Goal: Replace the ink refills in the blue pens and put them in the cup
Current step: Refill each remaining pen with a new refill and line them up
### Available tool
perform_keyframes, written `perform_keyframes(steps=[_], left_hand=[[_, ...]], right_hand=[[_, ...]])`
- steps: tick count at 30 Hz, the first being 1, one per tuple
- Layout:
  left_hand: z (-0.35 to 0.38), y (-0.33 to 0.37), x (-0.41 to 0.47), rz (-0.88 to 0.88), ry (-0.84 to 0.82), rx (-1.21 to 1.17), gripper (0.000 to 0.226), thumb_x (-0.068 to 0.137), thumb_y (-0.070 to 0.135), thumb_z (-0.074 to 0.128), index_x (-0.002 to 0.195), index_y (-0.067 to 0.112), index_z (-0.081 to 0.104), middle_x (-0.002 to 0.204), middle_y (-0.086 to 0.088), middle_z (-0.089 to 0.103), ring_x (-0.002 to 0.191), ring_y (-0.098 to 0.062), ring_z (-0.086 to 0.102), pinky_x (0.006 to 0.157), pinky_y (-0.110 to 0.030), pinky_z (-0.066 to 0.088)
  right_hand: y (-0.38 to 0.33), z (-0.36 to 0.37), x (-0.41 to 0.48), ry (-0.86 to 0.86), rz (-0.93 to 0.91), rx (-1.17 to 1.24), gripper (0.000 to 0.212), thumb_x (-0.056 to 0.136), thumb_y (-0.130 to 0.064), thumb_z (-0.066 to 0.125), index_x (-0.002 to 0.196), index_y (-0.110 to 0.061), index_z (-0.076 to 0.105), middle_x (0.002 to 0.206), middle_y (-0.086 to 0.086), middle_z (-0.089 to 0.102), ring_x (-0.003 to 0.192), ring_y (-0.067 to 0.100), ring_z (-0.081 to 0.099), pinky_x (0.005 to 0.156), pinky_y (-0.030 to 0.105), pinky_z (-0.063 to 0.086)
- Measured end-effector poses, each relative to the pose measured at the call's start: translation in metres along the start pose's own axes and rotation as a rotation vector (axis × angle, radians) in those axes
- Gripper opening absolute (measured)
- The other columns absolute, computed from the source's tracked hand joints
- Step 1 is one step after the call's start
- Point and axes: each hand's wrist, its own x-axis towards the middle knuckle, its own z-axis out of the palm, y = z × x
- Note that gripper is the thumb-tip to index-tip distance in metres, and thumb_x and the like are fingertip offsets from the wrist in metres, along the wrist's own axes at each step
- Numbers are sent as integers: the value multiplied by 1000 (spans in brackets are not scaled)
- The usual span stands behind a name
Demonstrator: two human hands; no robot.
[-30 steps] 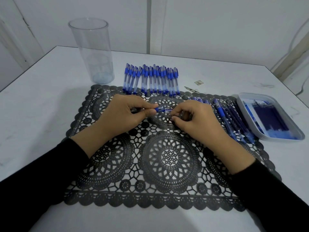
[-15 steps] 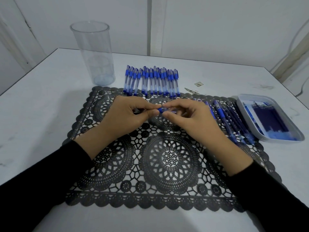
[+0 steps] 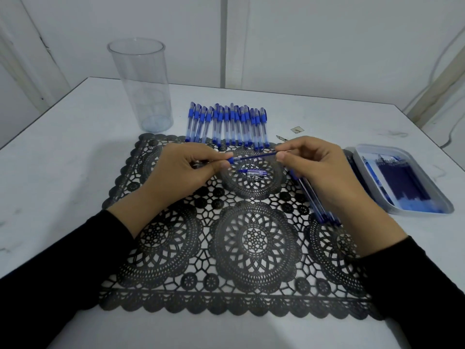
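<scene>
Two hands hold a blue pen (image 3: 230,161) and its ink refill (image 3: 254,156) above the black lace placemat (image 3: 254,238).
Over the placemat's far middle, the left hand (image 3: 181,172) curls round the pen barrel, and the right hand (image 3: 317,167) pinches the end of the thin refill sticking out of it. A small clear pen part (image 3: 254,173) lies on the placemat just beneath. A row of capped blue pens (image 3: 226,125) crosses the placemat's far edge. The empty clear cup (image 3: 142,84) stands beyond its far left corner, and a tray (image 3: 425,212) of refills sits to its right.
</scene>
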Motion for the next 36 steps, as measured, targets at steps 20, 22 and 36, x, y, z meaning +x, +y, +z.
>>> perform_keyframes(steps=[20,22,36], left_hand=[[12,4,12,68,8,43,21,85,15,76,106,12,77,96,7,75,85,2,70,76,-16,55],[23,11,16,81,8,28,21,85,16,76,106,13,76,96,9,74,85,3,70,77,-16,56],[119,47,56,-1,-70,-27,21,89,24,73,108,17,77,99,5,76,88,-6,69,79,-34,59]], right_hand=[[-17,-41,4,212,58,456,10,83,-7,68,89,-16,66,88,3,70,57,8,46,53,20,33],[-21,-51,3,232,91,388,9,83,-10,71,90,-16,71,91,3,71,59,8,46,52,20,34],[11,-94,0,478,302,-620,13,74,-36,79,63,-31,73,71,-14,71,79,12,68,74,34,55]])
